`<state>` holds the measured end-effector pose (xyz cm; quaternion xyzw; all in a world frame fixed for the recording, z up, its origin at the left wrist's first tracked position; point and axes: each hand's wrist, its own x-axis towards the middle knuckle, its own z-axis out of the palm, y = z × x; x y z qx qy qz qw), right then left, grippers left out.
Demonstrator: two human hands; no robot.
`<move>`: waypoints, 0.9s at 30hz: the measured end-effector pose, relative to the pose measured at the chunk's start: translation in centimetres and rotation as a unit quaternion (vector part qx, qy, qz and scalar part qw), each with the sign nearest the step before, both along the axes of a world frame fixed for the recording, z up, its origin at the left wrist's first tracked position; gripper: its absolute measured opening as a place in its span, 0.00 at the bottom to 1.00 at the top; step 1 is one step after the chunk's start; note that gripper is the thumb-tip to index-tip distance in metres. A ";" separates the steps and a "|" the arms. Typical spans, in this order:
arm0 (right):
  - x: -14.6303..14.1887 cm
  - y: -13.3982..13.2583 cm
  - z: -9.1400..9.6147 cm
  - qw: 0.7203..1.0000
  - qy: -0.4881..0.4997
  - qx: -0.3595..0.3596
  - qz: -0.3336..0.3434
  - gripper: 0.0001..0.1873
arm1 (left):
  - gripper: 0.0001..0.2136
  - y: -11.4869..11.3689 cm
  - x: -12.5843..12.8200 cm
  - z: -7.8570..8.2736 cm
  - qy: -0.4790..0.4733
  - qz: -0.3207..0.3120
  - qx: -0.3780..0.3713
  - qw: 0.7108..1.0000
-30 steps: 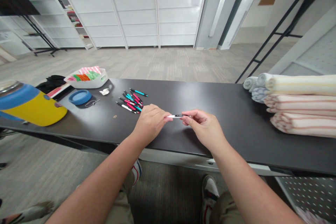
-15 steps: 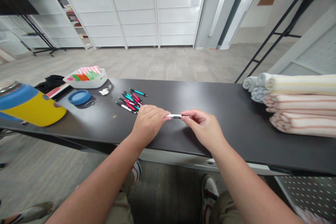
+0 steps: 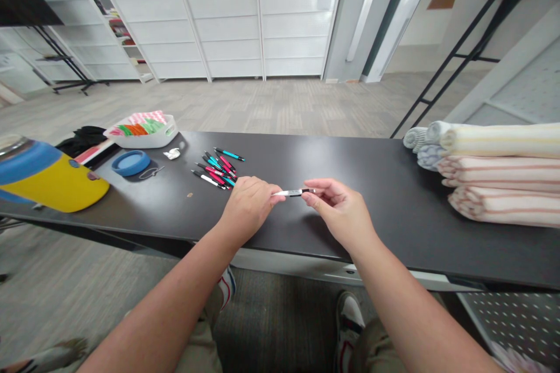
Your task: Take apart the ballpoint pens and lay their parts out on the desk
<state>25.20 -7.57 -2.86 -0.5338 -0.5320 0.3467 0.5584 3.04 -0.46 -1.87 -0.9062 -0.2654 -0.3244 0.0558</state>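
Observation:
Between my two hands, above the dark table, lies a slim white pen (image 3: 289,193) with a black part toward its right end. My left hand (image 3: 250,204) is closed, pinching the pen's left end between thumb and fingers. At the pen's right end, the thumb and index finger of my right hand (image 3: 340,207) pinch the black part. Just beyond my left hand is a loose pile of pens (image 3: 217,170) in red, teal and white with black parts; my left hand hides its near edge.
On the table (image 3: 394,198) at left stand a yellow-and-blue jug (image 3: 65,178), its blue lid (image 3: 130,162), crumpled tissue (image 3: 172,154) and a white basket (image 3: 146,138) of colourful packets. Rolled striped towels (image 3: 503,172) are stacked at right. A black metal frame (image 3: 464,58) rises behind them.
My right hand's fingers have shifted slightly and more of the pen's black end shows. Both hands stay on the pen in nearly the same place.

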 end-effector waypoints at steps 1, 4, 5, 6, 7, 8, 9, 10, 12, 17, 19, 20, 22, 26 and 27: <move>0.0 0.0 0.0 1.000 0.016 -0.004 0.005 0.19 | 0.14 0.0 0.0 0.0 0.000 -0.001 -0.001 1.000; 0.0 0.2 0.0 0.999 0.040 -0.018 0.019 0.20 | 0.13 0.1 -0.1 -0.2 -0.007 0.002 -0.001 1.000; 0.1 0.2 0.0 0.999 0.040 -0.023 0.023 0.20 | 0.12 0.1 -0.1 -0.2 -0.012 0.005 -0.001 1.000; 0.1 0.2 0.1 0.999 0.038 -0.027 0.027 0.20 | 0.12 0.0 -0.2 -0.2 -0.018 0.006 0.000 1.000; 0.1 0.2 0.1 0.999 0.033 -0.029 0.029 0.19 | 0.11 0.0 -0.2 -0.2 -0.023 0.005 0.002 1.000; 0.2 0.3 0.1 0.999 0.028 -0.030 0.031 0.19 | 0.10 0.0 -0.2 -0.3 -0.025 0.002 0.004 1.000; 0.2 0.3 0.1 0.999 0.023 -0.029 0.031 0.19 | 0.09 -0.1 -0.2 -0.3 -0.025 -0.002 0.005 1.000; 0.2 0.3 0.1 0.999 0.019 -0.028 0.030 0.19 | 0.08 -0.2 -0.2 -0.3 -0.023 -0.005 0.007 1.000; 0.2 0.2 0.0 0.999 0.008 -0.027 0.028 0.20 | 0.08 -0.3 -0.1 -0.2 -0.015 -0.010 0.015 1.000; 0.2 0.1 -0.3 0.999 -0.033 -0.024 0.015 0.18 | 0.11 -0.6 0.2 -0.2 0.027 -0.007 0.028 0.999; 0.1 0.0 -0.3 0.999 -0.040 -0.015 0.011 0.17 | 0.15 -0.5 0.3 -0.2 0.051 -0.002 0.023 0.998; 0.1 0.0 -0.2 0.999 -0.041 -0.009 0.010 0.16 | 0.16 -0.5 0.4 -0.3 0.062 0.000 0.020 0.998; 0.1 -0.1 -0.1 0.999 -0.042 0.001 0.006 0.16 | 0.19 -0.3 0.5 -0.3 0.072 -0.001 0.010 0.997; 0.1 -0.2 0.0 0.999 -0.046 0.012 0.004 0.14 | 0.22 -0.1 0.7 -0.4 0.069 -0.019 -0.038 0.997; 0.1 -0.2 0.1 0.999 -0.050 0.015 0.004 0.14 | 0.22 0.0 0.7 -0.4 0.068 -0.026 -0.054 0.996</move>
